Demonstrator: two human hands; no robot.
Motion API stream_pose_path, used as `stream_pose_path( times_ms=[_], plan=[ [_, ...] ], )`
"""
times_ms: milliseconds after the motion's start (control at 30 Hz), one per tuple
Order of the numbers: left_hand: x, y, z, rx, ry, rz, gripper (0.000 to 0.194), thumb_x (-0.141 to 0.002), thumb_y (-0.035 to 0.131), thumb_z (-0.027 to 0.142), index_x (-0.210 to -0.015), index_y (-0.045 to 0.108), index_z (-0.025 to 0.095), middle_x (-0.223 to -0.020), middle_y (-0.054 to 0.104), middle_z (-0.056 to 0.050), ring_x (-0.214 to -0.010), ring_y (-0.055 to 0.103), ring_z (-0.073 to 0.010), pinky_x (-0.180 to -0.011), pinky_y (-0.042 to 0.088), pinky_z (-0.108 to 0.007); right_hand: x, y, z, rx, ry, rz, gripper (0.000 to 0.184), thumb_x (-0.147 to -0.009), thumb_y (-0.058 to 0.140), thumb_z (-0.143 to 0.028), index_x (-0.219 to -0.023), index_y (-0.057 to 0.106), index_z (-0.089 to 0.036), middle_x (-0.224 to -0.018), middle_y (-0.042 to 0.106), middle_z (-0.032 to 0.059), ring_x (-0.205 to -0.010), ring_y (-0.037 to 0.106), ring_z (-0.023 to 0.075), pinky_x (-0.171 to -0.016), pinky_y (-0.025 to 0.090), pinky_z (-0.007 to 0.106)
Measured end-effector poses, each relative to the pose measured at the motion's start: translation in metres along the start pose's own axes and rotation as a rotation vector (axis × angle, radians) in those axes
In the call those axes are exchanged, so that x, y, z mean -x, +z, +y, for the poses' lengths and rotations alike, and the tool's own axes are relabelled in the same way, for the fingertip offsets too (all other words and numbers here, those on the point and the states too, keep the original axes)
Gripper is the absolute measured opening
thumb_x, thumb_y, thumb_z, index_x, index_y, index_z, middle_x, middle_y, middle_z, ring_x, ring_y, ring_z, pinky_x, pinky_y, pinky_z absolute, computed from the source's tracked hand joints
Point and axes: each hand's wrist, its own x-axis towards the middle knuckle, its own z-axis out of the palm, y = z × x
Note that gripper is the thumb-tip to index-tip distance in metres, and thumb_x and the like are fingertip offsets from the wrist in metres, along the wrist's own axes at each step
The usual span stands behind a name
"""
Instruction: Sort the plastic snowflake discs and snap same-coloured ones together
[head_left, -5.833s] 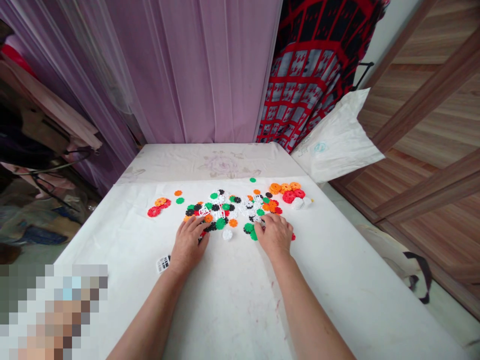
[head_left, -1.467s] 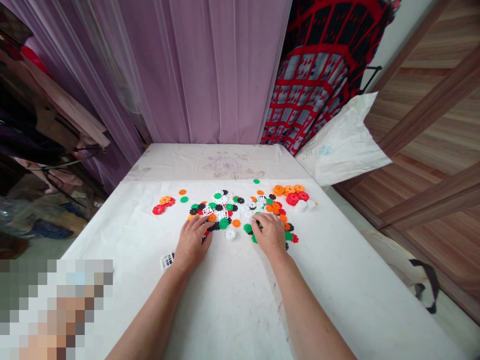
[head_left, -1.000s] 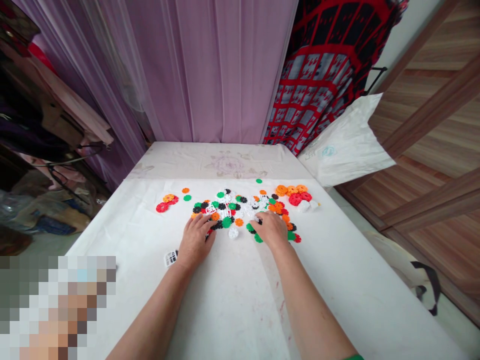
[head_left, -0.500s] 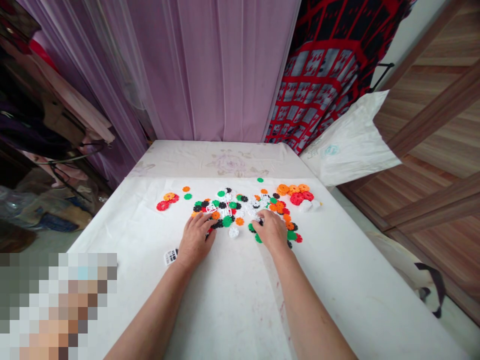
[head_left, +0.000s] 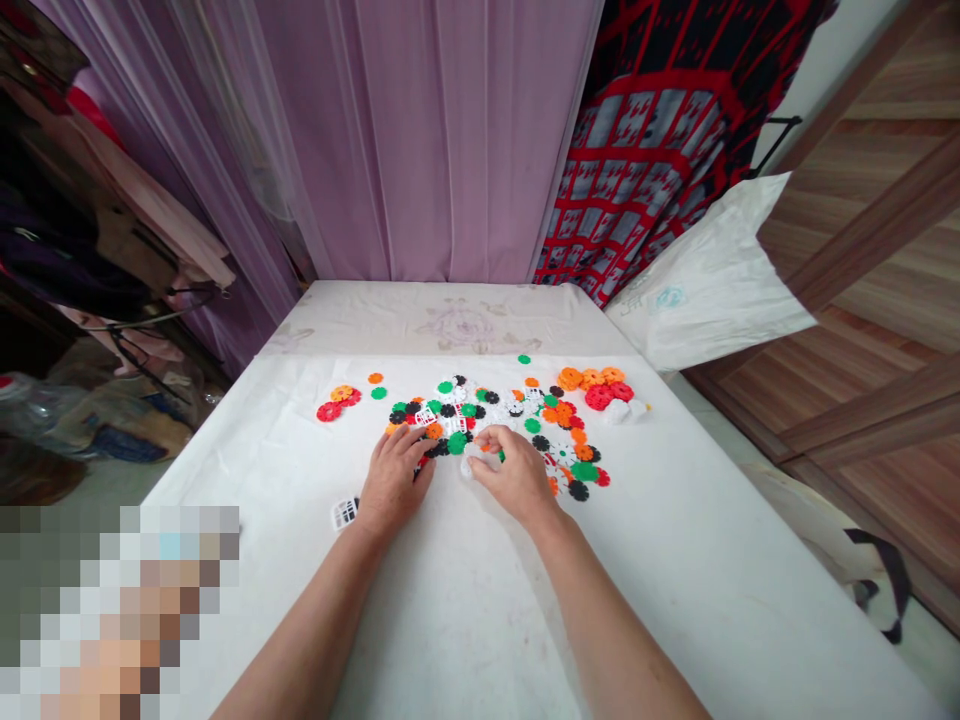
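Observation:
Many flat, notched plastic snowflake discs in green, black, orange, red and white lie in a loose pile (head_left: 457, 441) on the white-covered table (head_left: 465, 580). My left hand (head_left: 394, 475) rests palm down at the pile's near left edge, fingers stretched out and apart over some discs. To its right, my right hand (head_left: 514, 475) has its thumb and forefinger closed about a white snowflake disc (head_left: 468, 461), which the thumb partly covers. White window-shaped plastic pieces lie among the discs. Another white window piece (head_left: 345, 513) lies beside my left wrist.
Orange wheel-like pieces (head_left: 592, 377), red ones (head_left: 608, 396) and white ones sit at the back right. A smaller red and orange group (head_left: 329, 411) lies on the left. A white bag (head_left: 712, 280) hangs over the right table edge; a purple curtain (head_left: 420, 140) stands behind.
My right hand has moved left from the green and black discs to the white snowflake disc, uncovering discs on the right. My left hand stays put. The view has shifted slightly.

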Motion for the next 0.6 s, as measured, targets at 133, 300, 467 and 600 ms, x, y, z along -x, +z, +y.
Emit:
stream_pose_path(
  times_ms=[133,300,467,600],
  plan=[
    [0.0,-0.0001,0.0,-0.007,0.007,0.003,0.031,-0.089,0.052,0.025,-0.116,0.067,0.024,-0.132,0.063,-0.007,-0.13,0.05,-0.0298,-0.11,0.037,-0.055,0.0066,0.004,0.0011,0.043,-0.054,-0.02,0.023,-0.071,0.068,-0.022,-0.093,0.06,-0.025,-0.089,0.071,-0.0005,-0.082,0.063,0.0189,-0.08,0.046,0.031],
    [0.0001,-0.0005,0.0008,-0.014,0.004,0.004,0.031,-0.088,0.053,0.025,-0.116,0.067,0.024,-0.131,0.064,-0.008,-0.129,0.05,-0.0301,-0.11,0.038,-0.055,0.0083,0.0062,0.0063,0.125,-0.112,-0.024,0.023,-0.071,0.067,-0.019,-0.092,0.06,-0.023,-0.09,0.071,0.0005,-0.085,0.063,0.0207,-0.079,0.044,0.032],
    [0.0,0.0001,0.0005,-0.017,0.004,0.0,0.031,-0.088,0.053,0.025,-0.116,0.068,0.025,-0.131,0.063,-0.008,-0.13,0.05,-0.03,-0.11,0.037,-0.055,0.0094,0.0095,0.0075,0.144,-0.145,-0.02,0.023,-0.072,0.066,-0.018,-0.094,0.06,-0.023,-0.091,0.071,0.0005,-0.087,0.062,0.0211,-0.08,0.043,0.031],
    [-0.0001,0.0004,0.0,-0.02,0.001,-0.003,0.031,-0.088,0.054,0.025,-0.116,0.068,0.025,-0.132,0.063,-0.008,-0.129,0.05,-0.03,-0.11,0.037,-0.055,0.0097,0.0104,0.0078,0.149,-0.149,-0.017,0.025,-0.072,0.065,-0.018,-0.096,0.06,-0.022,-0.091,0.071,0.0003,-0.087,0.063,0.0208,-0.081,0.042,0.031]
  ],
)
